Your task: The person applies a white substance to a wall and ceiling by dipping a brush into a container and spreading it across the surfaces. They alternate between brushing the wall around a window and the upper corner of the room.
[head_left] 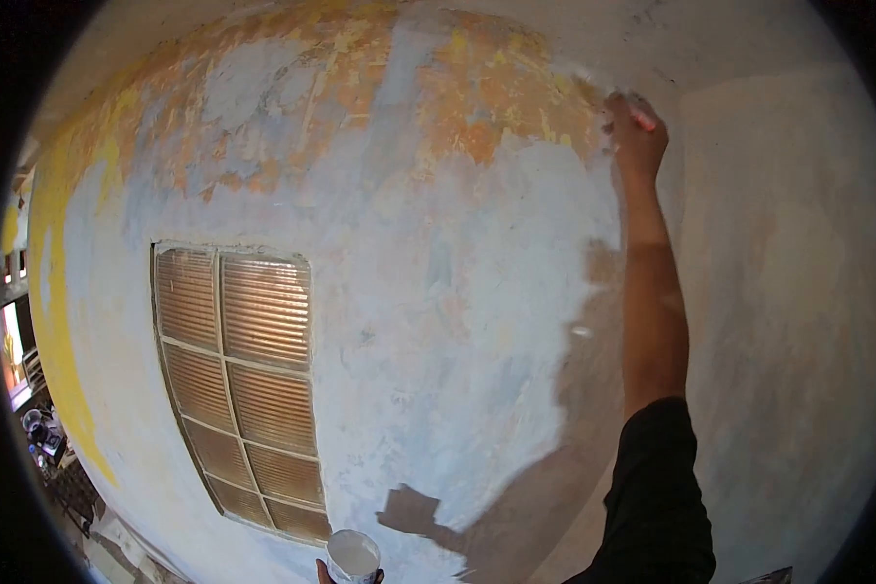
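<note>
My right hand [638, 141] is raised high near the wall's upper right corner, its fingers closed around what looks like a paintbrush with a red-orange handle [642, 119]. The brush end is at the wall and too blurred to make out. Low in the view, my left hand [323, 572] is wrapped round a small white tub [352, 557], held upright with white paint inside. Most of that hand is hidden by the tub and the frame's edge. The wall [516, 263] is whitish over its lower part, with patchy orange and yellow along the top.
A window [238, 384] with ribbed glass panes and pale bars is set in the wall at left. Another pale wall [788, 292] meets this one at right. The ceiling [720, 39] lies just above my right hand. Cluttered objects [49, 438] stand at far left.
</note>
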A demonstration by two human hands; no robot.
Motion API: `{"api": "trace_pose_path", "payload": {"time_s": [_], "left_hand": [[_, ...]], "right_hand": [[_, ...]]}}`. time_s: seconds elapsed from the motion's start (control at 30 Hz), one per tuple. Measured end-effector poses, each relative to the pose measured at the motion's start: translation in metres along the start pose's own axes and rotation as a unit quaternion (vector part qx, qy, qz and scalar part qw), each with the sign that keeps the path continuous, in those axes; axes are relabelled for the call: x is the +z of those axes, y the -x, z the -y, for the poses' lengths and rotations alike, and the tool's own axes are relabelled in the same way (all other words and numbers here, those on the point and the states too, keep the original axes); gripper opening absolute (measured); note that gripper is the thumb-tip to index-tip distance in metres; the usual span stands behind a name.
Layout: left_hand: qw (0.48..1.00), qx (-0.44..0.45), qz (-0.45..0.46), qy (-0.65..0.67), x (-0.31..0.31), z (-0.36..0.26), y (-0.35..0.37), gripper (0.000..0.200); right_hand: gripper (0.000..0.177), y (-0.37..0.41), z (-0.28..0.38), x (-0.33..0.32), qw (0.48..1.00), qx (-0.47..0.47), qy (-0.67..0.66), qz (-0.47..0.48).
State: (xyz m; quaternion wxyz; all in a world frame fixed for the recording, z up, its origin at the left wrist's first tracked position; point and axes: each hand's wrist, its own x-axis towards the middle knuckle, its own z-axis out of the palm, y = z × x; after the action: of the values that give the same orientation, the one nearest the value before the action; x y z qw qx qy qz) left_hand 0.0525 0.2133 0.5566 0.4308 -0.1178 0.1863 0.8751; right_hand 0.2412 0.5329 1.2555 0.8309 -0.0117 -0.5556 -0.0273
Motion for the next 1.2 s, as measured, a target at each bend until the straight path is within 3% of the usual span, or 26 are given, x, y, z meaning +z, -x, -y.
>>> {"api": "trace_pose_path", "payload": {"time_s": [0.17,0.23,0.33,0.4,0.57,0.7,0.73,0.8,0.9,0.93,1.0,1.2], "left_hand": [[1.0,0.008,0.007,-0.01,-0.005,0.002,-0.009,0.074],[0.993,0.068,0.028,-0.096,-0.013,0.007,-0.016,0.072],[0.93,0.211,0.053,-0.295,-0.035,0.018,-0.034,0.068],[0.852,0.312,0.062,-0.415,-0.049,0.021,-0.048,0.067],[0.942,0.197,0.084,-0.259,-0.029,0.016,-0.039,0.066],[0.963,0.151,0.044,-0.22,-0.013,0.009,-0.035,0.062],[0.979,0.062,-0.083,-0.175,-0.029,0.007,-0.067,0.063],[0.934,-0.119,-0.328,-0.072,-0.077,0.006,-0.158,0.065],[0.952,-0.054,-0.292,-0.073,0.051,-0.004,-0.007,0.064],[0.979,0.018,-0.188,-0.077,0.061,-0.003,0.01,0.063],[0.994,0.09,-0.013,-0.066,0.02,0.012,-0.006,0.062],[0.984,0.1,-0.004,-0.146,-0.011,0.011,-0.037,0.069]], "right_hand": [[0.038,-0.067,-0.001,0.007,0.997,-0.006,0.037,0.06],[0.037,-0.067,0.009,0.009,0.993,0.012,0.083,0.087],[0.036,-0.028,0.024,-0.009,0.982,0.048,0.145,0.113],[0.033,-0.002,-0.005,-0.024,0.981,-0.008,0.164,0.102],[0.033,0.09,0.005,-0.074,0.988,0.006,0.106,0.112],[0.032,0.069,0.051,-0.092,0.979,0.083,0.127,0.135],[0.032,0.057,0.058,-0.093,0.977,0.055,0.142,0.148],[0.031,0.024,0.06,-0.085,0.97,-0.001,0.17,0.176],[0.032,-0.024,0.015,-0.067,0.903,-0.266,0.301,0.153],[0.032,-0.033,0.019,-0.062,0.88,-0.27,0.343,0.186],[0.033,-0.046,0.027,-0.058,0.826,-0.274,0.424,0.251],[0.03,-0.03,0.046,-0.083,0.723,-0.325,0.425,0.437]]}}
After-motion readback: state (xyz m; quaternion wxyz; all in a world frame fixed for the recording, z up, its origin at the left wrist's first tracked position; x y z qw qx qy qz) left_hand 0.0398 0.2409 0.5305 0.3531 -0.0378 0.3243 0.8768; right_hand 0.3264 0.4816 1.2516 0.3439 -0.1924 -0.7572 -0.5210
